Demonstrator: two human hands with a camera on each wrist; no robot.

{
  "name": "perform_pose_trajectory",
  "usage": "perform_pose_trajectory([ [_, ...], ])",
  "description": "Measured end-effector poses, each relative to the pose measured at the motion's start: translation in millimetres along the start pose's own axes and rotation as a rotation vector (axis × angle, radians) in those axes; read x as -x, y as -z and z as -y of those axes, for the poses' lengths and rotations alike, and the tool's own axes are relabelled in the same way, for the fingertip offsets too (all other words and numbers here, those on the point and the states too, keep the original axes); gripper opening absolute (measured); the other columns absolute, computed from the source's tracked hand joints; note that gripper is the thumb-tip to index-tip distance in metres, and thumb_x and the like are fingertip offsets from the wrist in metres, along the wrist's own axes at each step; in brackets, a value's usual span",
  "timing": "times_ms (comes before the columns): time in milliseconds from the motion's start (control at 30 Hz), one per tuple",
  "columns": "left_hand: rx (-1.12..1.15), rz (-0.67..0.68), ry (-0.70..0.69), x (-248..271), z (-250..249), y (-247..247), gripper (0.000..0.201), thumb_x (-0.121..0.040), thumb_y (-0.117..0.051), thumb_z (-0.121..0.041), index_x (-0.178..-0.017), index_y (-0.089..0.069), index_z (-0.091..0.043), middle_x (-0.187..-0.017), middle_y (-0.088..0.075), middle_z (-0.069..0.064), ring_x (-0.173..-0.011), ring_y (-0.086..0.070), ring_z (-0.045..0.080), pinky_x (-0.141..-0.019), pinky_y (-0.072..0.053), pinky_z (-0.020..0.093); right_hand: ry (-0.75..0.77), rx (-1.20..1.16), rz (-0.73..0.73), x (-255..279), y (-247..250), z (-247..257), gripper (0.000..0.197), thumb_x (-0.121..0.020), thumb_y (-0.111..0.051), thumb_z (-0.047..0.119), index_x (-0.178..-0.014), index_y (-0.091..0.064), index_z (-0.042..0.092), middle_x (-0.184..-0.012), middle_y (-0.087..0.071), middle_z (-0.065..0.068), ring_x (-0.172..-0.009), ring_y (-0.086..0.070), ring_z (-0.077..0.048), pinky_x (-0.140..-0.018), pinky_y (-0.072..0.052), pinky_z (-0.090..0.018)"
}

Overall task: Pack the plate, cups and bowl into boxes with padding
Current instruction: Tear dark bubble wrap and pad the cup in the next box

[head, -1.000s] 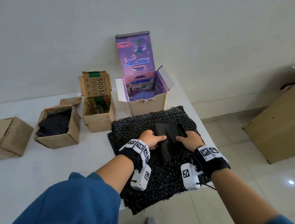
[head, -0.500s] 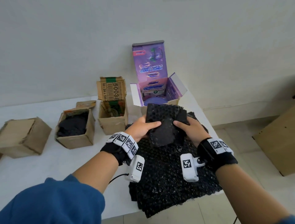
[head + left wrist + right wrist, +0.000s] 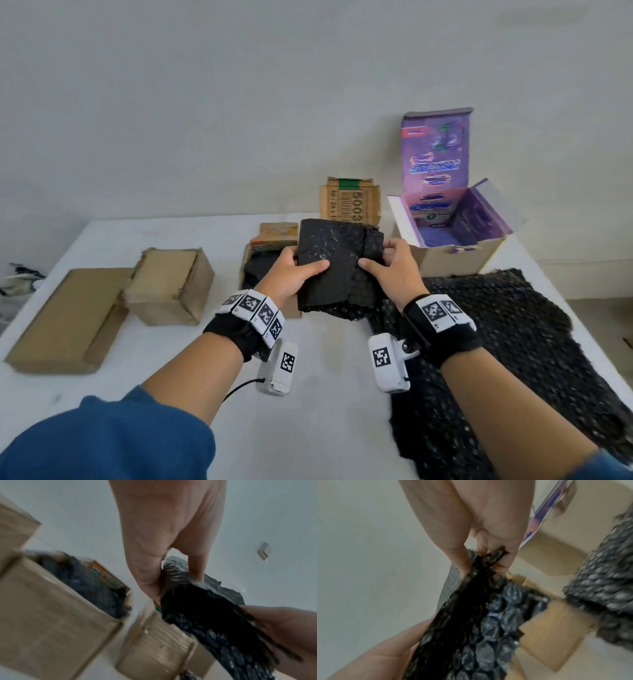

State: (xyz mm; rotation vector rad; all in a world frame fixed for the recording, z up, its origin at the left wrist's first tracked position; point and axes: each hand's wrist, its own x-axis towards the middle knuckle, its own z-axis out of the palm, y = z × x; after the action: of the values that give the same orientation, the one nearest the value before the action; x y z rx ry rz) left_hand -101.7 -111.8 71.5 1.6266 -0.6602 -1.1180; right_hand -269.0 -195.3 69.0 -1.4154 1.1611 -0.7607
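Note:
A folded piece of black bubble wrap [image 3: 337,270] hangs in the air above the small boxes. My left hand [image 3: 301,270] pinches its left edge and my right hand [image 3: 376,265] pinches its right edge. The left wrist view shows thumb and fingers clamped on the wrap [image 3: 197,601]; the right wrist view shows the same wrap [image 3: 479,608] gripped. Below the left hand sits an open cardboard box with dark padding [image 3: 255,270] [image 3: 82,582]. A second open box with a barcode flap [image 3: 349,202] stands behind the wrap. The open purple box [image 3: 455,236] holds something bluish.
A large sheet of black bubble wrap [image 3: 507,342] covers the table's right side and hangs over its front edge. Two closed cardboard boxes, one cube-like [image 3: 171,284] and one flat [image 3: 65,322], lie at the left. The white table [image 3: 308,411] ends close on the right.
Both hands lifted the folded wrap off the large sheet and carried it up and left, over the small cardboard boxes. The view swung left.

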Motion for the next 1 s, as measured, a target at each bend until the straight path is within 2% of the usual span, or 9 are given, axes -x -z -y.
perform_pose_trajectory([
  [33,-0.051,-0.034,-0.016,-1,2,15,0.064,-0.078,-0.076,-0.023,-0.128,-0.037,-0.016,-0.116,-0.058,0.0,-0.1,-0.059,0.013,-0.075,-0.052,0.024,0.006,0.002,0.008,0,-16,4,0.042,-0.08,-0.072,0.008,-0.108,-0.04,0.015,-0.104,-0.061,-0.007,-0.097,-0.06,-0.019,-0.09,-0.051,-0.037],
  [167,-0.221,-0.167,-0.23,-12,11,67,0.074,-0.078,-0.075,-0.014,-0.129,-0.021,-0.016,-0.122,-0.047,0.003,-0.108,-0.052,0.016,-0.092,-0.047,0.031,0.052,0.078,-0.013,-6,-74,11,0.044,-0.081,-0.071,0.008,-0.107,-0.038,0.018,-0.101,-0.06,-0.005,-0.095,-0.059,-0.019,-0.086,-0.052,-0.036],
  [233,-0.334,-0.176,-0.331,-19,15,86,0.069,-0.08,-0.074,-0.012,-0.125,-0.022,-0.014,-0.117,-0.044,0.004,-0.107,-0.051,0.016,-0.086,-0.044,0.023,0.071,0.118,-0.027,-10,-100,11,0.042,-0.082,-0.069,0.005,-0.105,-0.036,0.018,-0.101,-0.059,-0.006,-0.094,-0.059,-0.021,-0.086,-0.051,-0.036],
  [400,-0.747,-0.171,-0.53,-37,29,117,0.074,-0.077,-0.076,-0.022,-0.135,-0.03,-0.016,-0.138,-0.025,0.009,-0.124,-0.035,0.015,-0.103,-0.027,0.017,0.089,0.258,-0.083,-22,-141,4,0.037,-0.081,-0.069,0.007,-0.097,-0.036,0.015,-0.095,-0.054,-0.006,-0.085,-0.055,-0.022,-0.072,-0.044,-0.03],
  [500,-0.985,-0.14,-0.528,-43,36,123,0.076,-0.081,-0.071,-0.035,-0.143,-0.029,-0.022,-0.15,-0.01,0.009,-0.135,-0.023,0.024,-0.109,-0.028,0.03,0.097,0.333,-0.086,-30,-151,-4,0.036,-0.079,-0.07,0.009,-0.093,-0.038,0.017,-0.093,-0.054,-0.002,-0.085,-0.055,-0.021,-0.071,-0.042,-0.028],
  [633,-1.396,-0.086,-0.501,-49,43,123,0.068,-0.089,-0.05,-0.054,-0.144,-0.033,-0.018,-0.156,-0.002,0.008,-0.142,-0.006,0.028,-0.114,-0.018,0.044,0.12,0.534,-0.049,-33,-156,-8,0.034,-0.082,-0.068,0.016,-0.109,-0.047,0.014,-0.104,-0.059,-0.005,-0.099,-0.057,-0.025,-0.087,-0.048,-0.037],
  [767,-1.493,0.008,-0.567,-56,46,120,0.068,-0.093,-0.044,-0.052,-0.149,-0.022,-0.021,-0.158,-0.006,0.007,-0.145,-0.003,0.024,-0.119,-0.003,0.042,0.265,0.715,-0.057,-22,-154,-12,0.049,-0.085,-0.065,0.016,-0.128,-0.043,0.01,-0.127,-0.045,-0.011,-0.119,-0.042,-0.027,-0.102,-0.035,-0.034],
  [867,-1.571,0.064,-0.623,-62,50,119,0.063,-0.095,-0.038,-0.053,-0.15,-0.013,-0.034,-0.154,-0.014,0.011,-0.141,-0.013,0.027,-0.116,-0.011,0.041,0.183,0.669,-0.028,-14,-148,-18,0.052,-0.087,-0.063,0.016,-0.132,-0.039,0.009,-0.131,-0.043,-0.013,-0.118,-0.044,-0.028,-0.1,-0.037,-0.034],
  [1000,-1.685,0.102,-0.607,-69,52,115,0.06,-0.095,-0.028,-0.058,-0.149,-0.013,-0.038,-0.136,-0.033,0.011,-0.125,-0.032,0.028,-0.107,-0.022,0.039,0.073,0.569,0.042,-11,-143,-27,0.046,-0.096,-0.05,0.02,-0.138,-0.036,0.008,-0.124,-0.055,-0.015,-0.115,-0.051,-0.028,-0.096,-0.04,-0.034],
])
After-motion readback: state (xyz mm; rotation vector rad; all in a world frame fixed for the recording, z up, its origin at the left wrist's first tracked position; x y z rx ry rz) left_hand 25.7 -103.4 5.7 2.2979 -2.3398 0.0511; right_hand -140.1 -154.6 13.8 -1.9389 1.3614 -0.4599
